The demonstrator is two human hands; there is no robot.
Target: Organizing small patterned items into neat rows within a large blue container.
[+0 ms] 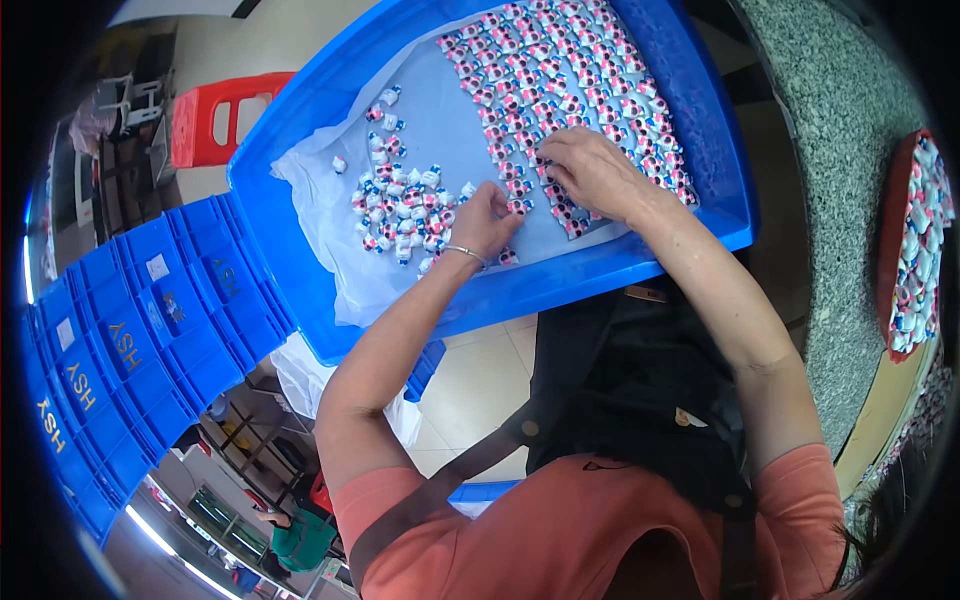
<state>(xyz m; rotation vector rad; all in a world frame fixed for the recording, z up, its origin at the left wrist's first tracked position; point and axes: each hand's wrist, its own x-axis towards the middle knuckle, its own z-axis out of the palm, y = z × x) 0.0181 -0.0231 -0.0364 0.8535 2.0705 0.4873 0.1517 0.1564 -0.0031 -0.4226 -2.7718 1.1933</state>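
Note:
Small figurines with white, pink and blue parts lie on white lining sheet (435,82) inside a blue plastic crate (281,247). On the right side they form neat rows of figurines (525,82), dark round faces upward. Further left is a loose pile of figurines (405,206), turned various ways. My left hand (484,225), with a bracelet at the wrist, is between the pile and the nearest row, its fingertips close to a figurine. My right hand (589,172) rests low over the rows, fingers bent among the figurines. Whether either hand grips a figurine is hidden by the fingers.
A stack of blue crates (157,315) stands at the left, beside a red plastic stool (225,120). To the right is a speckled stone counter (840,187) with a red container (896,247) heaped with figurines. Another person in green (300,540) is in the background.

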